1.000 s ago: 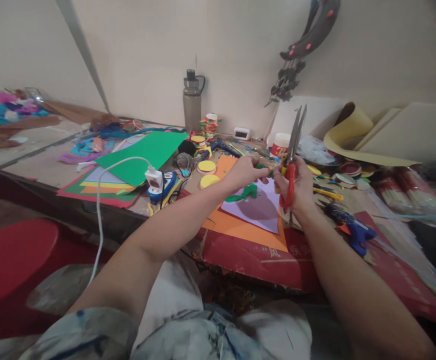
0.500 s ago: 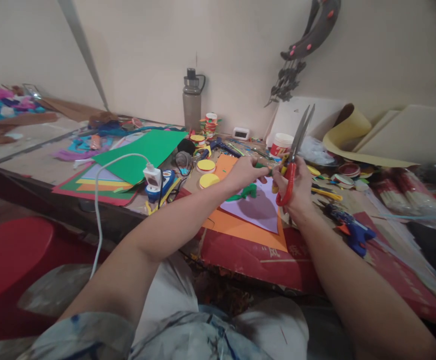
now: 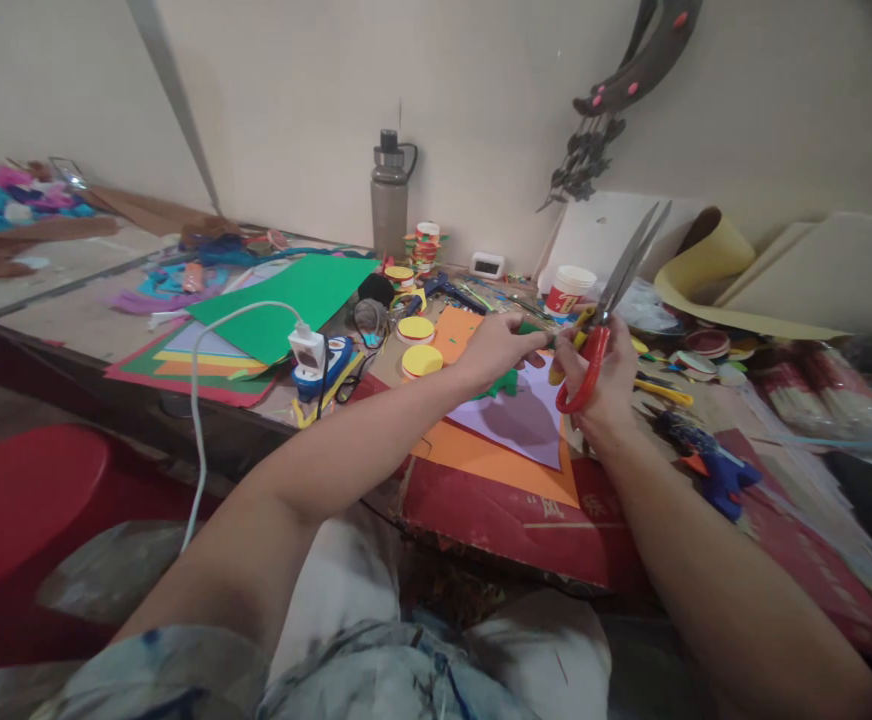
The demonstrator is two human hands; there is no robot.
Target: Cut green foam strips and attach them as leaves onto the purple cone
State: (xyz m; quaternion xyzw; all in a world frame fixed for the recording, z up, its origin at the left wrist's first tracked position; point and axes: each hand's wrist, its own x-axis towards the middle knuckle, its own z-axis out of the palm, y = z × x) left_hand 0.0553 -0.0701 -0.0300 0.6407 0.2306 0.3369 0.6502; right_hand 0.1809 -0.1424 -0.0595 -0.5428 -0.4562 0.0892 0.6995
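Observation:
My left hand [image 3: 497,352] is closed, its fingertips pinching a small green piece [image 3: 530,327], perhaps paper or felt. In my right hand [image 3: 607,372] is a pair of scissors [image 3: 593,368] with red handles, the slightly parted blades pointing up and away. A small yellow piece [image 3: 583,322] also shows at the right fingers; its kind is unclear. Both hands nearly meet above a purple sheet [image 3: 515,425], which lies over an orange sheet [image 3: 496,468]. More green material [image 3: 507,383] rests on the purple sheet beneath my left hand.
Left of my hands stand round yellow-topped pieces [image 3: 422,361], a power strip [image 3: 323,368] with a plugged-in charger, and stacked coloured sheets [image 3: 293,300]. A bottle [image 3: 389,205] and a white-and-red tub [image 3: 571,290] stand behind. A blue glue gun [image 3: 728,480] lies right.
The camera view has shifted slightly, moving the scene a little to the right. Both hands keep nearly the same pose, the scissors still in the right one.

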